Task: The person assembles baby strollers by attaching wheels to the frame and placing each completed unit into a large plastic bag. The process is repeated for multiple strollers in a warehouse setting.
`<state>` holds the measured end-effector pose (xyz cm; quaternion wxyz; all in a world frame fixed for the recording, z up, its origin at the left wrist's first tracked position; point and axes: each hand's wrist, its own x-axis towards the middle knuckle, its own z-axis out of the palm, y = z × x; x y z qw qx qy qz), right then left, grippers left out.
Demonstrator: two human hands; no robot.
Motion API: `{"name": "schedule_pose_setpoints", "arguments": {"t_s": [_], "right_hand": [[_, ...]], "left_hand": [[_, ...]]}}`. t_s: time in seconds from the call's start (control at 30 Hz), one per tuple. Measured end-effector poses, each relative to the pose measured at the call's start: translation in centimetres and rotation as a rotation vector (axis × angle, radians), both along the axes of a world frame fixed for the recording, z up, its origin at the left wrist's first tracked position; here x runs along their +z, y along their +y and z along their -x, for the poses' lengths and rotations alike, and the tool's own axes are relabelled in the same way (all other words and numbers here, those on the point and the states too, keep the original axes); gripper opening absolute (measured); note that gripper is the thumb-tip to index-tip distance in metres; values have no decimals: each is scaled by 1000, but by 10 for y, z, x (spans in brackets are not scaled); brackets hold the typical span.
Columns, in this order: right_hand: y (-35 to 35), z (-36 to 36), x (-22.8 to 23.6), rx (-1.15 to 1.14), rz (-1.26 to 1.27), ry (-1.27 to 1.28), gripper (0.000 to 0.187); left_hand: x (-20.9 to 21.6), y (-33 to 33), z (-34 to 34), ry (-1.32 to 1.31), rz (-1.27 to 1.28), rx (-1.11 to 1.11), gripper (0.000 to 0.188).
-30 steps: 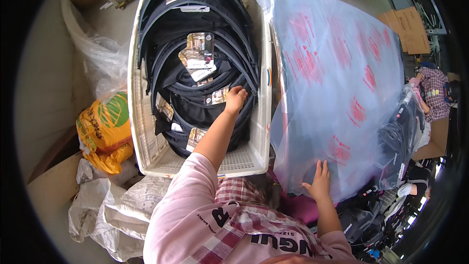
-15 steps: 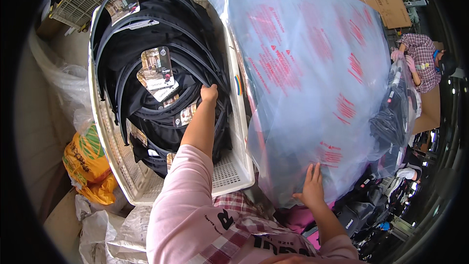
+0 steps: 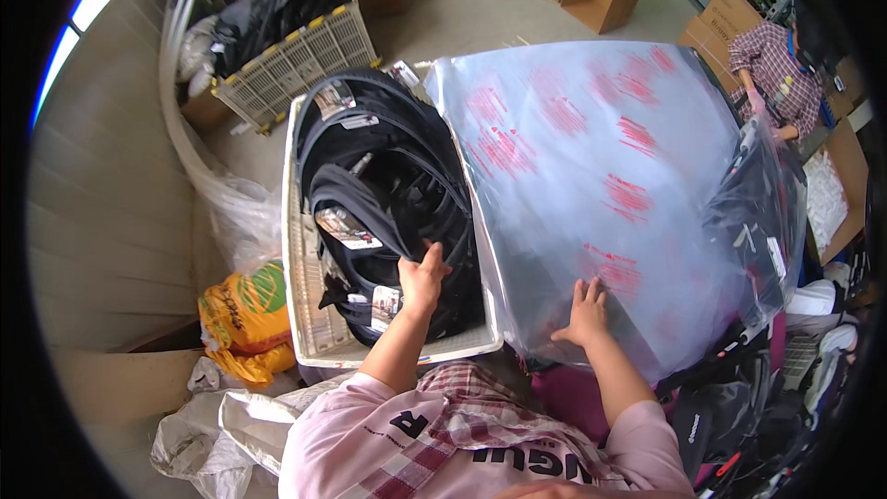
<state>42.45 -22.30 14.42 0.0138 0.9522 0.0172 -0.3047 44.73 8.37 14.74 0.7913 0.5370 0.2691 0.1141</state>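
- From here, the person's left hand (image 3: 423, 279) grips the edge of a black hooped fabric piece (image 3: 377, 196), fingers closed on it.
- That piece sits tilted among similar hoops inside the white crate (image 3: 294, 268).
- The right hand (image 3: 584, 316) lies spread, touching the red-printed plastic sheet (image 3: 545, 212) beside the crate.

Matt cloth hoods (image 3: 363, 196), glossy paper tags (image 3: 346, 228), hard plastic crate (image 3: 289, 240), shiny, lightly creased plastic film (image 3: 564, 189).
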Motion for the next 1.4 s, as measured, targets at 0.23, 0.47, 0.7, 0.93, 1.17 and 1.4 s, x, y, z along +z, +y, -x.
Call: {"name": "schedule_pose_setpoints", "arguments": {"t_s": [0.23, 0.47, 0.7, 0.93, 1.17, 1.4], "right_hand": [[-62, 89, 73, -363, -1735, 51, 106], [-172, 202, 230, -256, -1394, -1303, 98], [-280, 265, 196, -865, -1303, -1538, 59], [-242, 311, 281, -334, -460, -1712, 39], [-207, 334, 281, 212, -32, -1482, 38], [-187, 341, 293, 198, 158, -1496, 38]], "left_hand": [[109, -174, 133, -429, -566, -594, 13], [103, -300, 199, -853, -1224, -1005, 38], [102, -377, 234, -1021, -1272, -1371, 39], [142, -381, 179, -879, -219, -1369, 35], [159, -326, 40, -304, 938, -1273, 81], [178, -322, 9, -340, 902, -1298, 71]]}}
